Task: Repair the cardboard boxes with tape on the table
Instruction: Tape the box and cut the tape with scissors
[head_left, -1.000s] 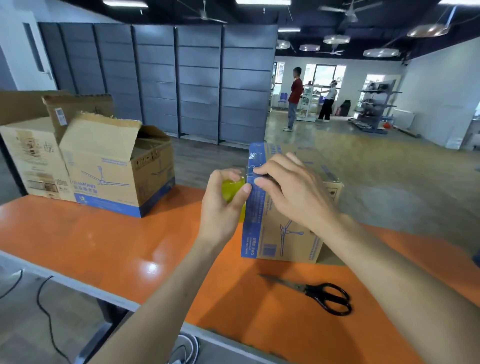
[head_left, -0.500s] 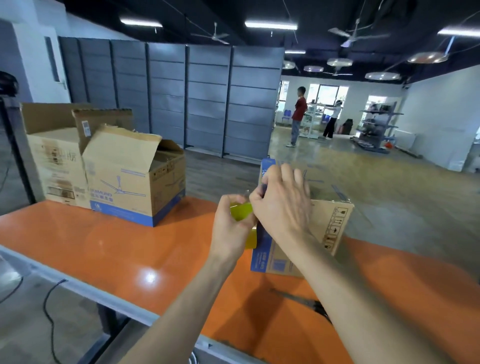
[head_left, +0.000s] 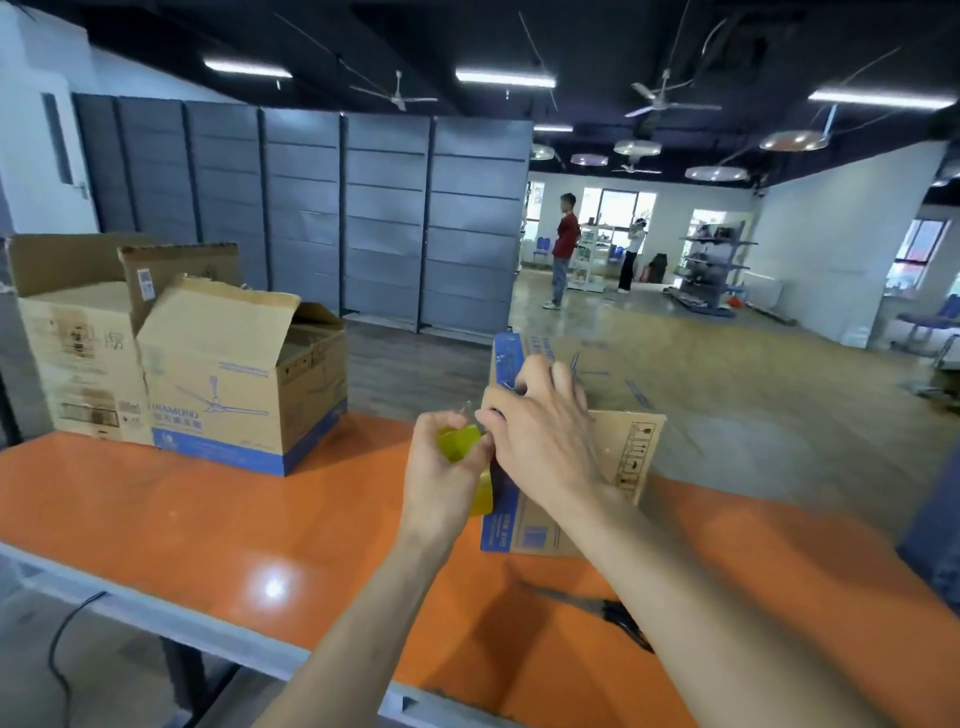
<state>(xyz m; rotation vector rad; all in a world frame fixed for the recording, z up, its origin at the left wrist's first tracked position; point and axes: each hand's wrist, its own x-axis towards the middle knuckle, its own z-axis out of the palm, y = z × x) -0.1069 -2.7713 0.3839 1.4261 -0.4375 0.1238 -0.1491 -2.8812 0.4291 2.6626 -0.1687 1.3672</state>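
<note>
A closed cardboard box (head_left: 621, 410) with a blue band along its left edge stands on the orange table (head_left: 208, 519), right of middle. My left hand (head_left: 441, 467) grips a yellowish roll of tape (head_left: 460, 441) just left of the box's near corner. My right hand (head_left: 540, 431) lies over that corner with curled fingers, thumb and forefinger pinching at the tape's end where it meets the roll. The tape strip itself is too thin to make out.
Black scissors (head_left: 618, 616) lie on the table under my right forearm. An open box printed with a fan (head_left: 234, 384) and another open box (head_left: 72, 332) stand at the table's left back. Two people stand far off in the room.
My view has tilted up and the box looks farther off. Both hands have drawn closer together at the box's near left corner, still on the roll.
</note>
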